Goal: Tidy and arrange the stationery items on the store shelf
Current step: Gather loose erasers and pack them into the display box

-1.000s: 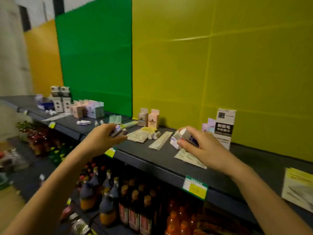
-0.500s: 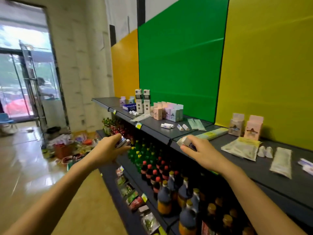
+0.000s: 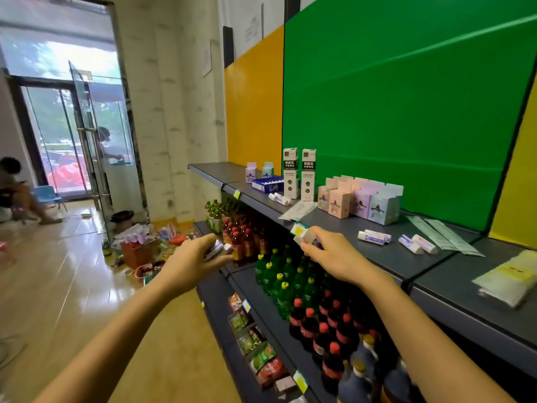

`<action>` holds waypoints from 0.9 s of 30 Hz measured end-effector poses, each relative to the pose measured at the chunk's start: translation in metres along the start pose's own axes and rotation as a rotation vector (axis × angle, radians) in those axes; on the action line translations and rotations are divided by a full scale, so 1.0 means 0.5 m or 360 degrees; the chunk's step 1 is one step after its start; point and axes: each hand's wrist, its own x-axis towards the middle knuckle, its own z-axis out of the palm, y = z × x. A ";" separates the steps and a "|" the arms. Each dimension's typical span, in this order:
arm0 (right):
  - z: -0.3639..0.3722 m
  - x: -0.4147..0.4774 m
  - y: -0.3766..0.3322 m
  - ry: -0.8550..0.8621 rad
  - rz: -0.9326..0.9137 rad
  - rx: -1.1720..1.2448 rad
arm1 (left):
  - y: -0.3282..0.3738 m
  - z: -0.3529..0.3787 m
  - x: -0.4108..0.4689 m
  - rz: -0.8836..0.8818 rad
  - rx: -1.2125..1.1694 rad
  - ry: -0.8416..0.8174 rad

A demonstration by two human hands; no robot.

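My left hand (image 3: 193, 261) grips a few small white-and-purple stationery packs (image 3: 216, 249) in front of the shelving, left of the top shelf. My right hand (image 3: 331, 255) pinches one small white pack (image 3: 305, 237) just before the front edge of the dark grey top shelf (image 3: 386, 258). On that shelf lie more small packs (image 3: 374, 237) and another pair (image 3: 418, 244). Behind them stand pastel boxes (image 3: 360, 199), two tall white boxes (image 3: 299, 173) and a blue tray (image 3: 267, 184).
Flat clear packets (image 3: 446, 234) and a yellow-labelled packet (image 3: 511, 276) lie on the shelf to the right. Bottled drinks (image 3: 296, 283) fill the lower shelves. Boxes and clutter (image 3: 139, 245) sit on the wooden floor. A seated person (image 3: 14, 190) is near the glass door.
The view has swung left along the shelf. Both hands, still holding their packs, now sit in front of the green-backed section instead of the yellow one.
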 end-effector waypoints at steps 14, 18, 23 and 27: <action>0.101 0.508 0.045 0.0273 0.0097 -0.0062 | -0.324 0.053 0.462 0.0059 -0.0229 0.0155; 0.125 0.609 0.056 0.0313 0.0161 -0.0149 | -0.401 0.075 0.555 0.0063 -0.0304 0.0117; 0.171 0.732 0.068 0.0348 0.0265 -0.0378 | -0.508 0.112 0.690 0.0141 -0.0357 0.0092; 0.188 0.818 0.070 0.0368 0.0357 -0.0471 | -0.586 0.134 0.811 0.0209 -0.0385 -0.0077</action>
